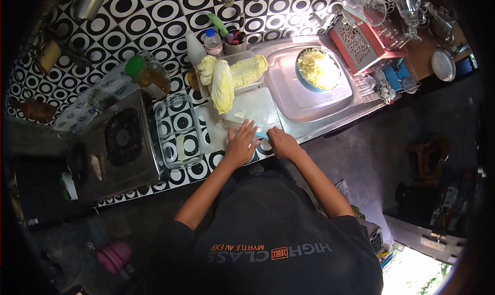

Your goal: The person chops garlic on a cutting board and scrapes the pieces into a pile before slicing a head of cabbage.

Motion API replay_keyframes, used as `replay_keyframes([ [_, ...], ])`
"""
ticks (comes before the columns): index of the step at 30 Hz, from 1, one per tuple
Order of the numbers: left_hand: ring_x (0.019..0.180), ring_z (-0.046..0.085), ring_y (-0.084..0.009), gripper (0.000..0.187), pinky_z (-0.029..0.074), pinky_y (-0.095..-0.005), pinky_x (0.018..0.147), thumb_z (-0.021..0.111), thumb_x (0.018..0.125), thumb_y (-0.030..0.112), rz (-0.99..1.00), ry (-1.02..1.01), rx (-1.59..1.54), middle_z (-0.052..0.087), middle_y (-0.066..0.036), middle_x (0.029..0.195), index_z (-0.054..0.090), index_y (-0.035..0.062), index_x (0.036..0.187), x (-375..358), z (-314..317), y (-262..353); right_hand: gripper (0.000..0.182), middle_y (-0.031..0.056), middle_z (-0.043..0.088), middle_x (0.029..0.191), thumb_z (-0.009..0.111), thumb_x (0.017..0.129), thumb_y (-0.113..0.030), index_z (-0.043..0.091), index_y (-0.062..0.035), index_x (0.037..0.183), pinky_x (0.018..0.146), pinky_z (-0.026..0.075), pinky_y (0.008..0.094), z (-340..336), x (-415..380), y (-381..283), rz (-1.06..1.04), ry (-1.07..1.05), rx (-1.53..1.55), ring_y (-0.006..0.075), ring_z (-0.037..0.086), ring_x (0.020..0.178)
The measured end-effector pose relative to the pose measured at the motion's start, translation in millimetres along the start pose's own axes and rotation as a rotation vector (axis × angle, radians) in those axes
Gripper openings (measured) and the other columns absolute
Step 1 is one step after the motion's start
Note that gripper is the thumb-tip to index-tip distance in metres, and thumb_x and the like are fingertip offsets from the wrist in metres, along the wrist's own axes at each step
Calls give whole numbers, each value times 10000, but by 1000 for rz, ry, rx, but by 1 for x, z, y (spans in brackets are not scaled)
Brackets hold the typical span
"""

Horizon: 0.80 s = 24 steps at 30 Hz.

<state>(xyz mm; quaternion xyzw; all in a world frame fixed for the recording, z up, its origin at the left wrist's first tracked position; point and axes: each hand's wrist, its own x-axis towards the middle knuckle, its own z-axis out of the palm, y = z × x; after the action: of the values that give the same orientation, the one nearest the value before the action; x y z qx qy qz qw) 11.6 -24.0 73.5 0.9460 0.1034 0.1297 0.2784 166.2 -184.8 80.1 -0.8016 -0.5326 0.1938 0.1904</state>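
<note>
My right hand is closed around the handle of a knife, which shows light blue beside the fingers. Most of the blade is hidden by my left hand, which lies over it with fingers stretched out and apart. Both hands are at the near edge of a pale cutting board. Small white pieces of cabbage lie on the board just beyond my left fingers. Behind the board, large pale yellow-green napa cabbage pieces rest in and over a clear container.
A glass dish with one pale strip stands left, beside the stove. A bowl of shredded cabbage sits at the sink. A red rack and glassware stand right. Bottles and a green-lidded jar stand behind.
</note>
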Motion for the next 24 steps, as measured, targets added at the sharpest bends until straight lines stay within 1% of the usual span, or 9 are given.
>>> replay_keyframes([
  [1, 1512, 313, -288, 511, 141, -559, 1197, 523, 1017, 311, 31, -70, 1, 451, -141, 1558, 501, 39, 1449, 4, 3, 5, 223, 197, 586, 1036, 587, 890, -77, 519, -16, 1093, 799, 517, 506, -5, 2, 2, -26, -13, -4, 417, 632, 969],
  [2, 1531, 268, -290, 563, 119, -561, 1210, 469, 1043, 367, 20, -159, 28, 410, -148, 1587, 447, 30, 1494, 8, 5, 7, 224, 197, 587, 1032, 586, 885, -69, 520, -14, 1091, 797, 518, 503, -11, 4, 4, -51, -19, -8, 417, 634, 964],
  [5, 1525, 279, -296, 568, 127, -554, 1214, 459, 1053, 365, 14, -196, 12, 420, -150, 1580, 439, 13, 1498, 20, 13, 9, 226, 197, 593, 1024, 585, 872, -50, 523, -11, 1086, 793, 520, 498, -28, 10, 15, -114, -38, -15, 418, 639, 952],
  [14, 1494, 345, -299, 524, 168, -539, 1218, 445, 1065, 329, -15, -187, 79, 470, -159, 1540, 453, 12, 1483, 49, 21, 10, 232, 184, 609, 1030, 619, 851, -60, 542, -16, 1065, 802, 519, 494, -64, 23, 69, -204, -74, -19, 407, 645, 956],
  [17, 1491, 349, -298, 514, 167, -543, 1222, 447, 1063, 324, -37, -181, 100, 476, -157, 1535, 464, 17, 1476, 55, 22, 6, 228, 179, 611, 1036, 622, 862, -69, 545, -16, 1070, 814, 515, 495, -79, 26, 81, -220, -118, -21, 404, 640, 969],
  [24, 1464, 394, -281, 470, 200, -546, 1213, 456, 1058, 297, -97, -193, 142, 520, -155, 1494, 509, 19, 1433, 60, 17, 8, 207, 178, 615, 1019, 625, 918, -147, 554, -16, 1061, 823, 507, 501, -100, 34, 97, -251, -170, 34, 399, 634, 974],
])
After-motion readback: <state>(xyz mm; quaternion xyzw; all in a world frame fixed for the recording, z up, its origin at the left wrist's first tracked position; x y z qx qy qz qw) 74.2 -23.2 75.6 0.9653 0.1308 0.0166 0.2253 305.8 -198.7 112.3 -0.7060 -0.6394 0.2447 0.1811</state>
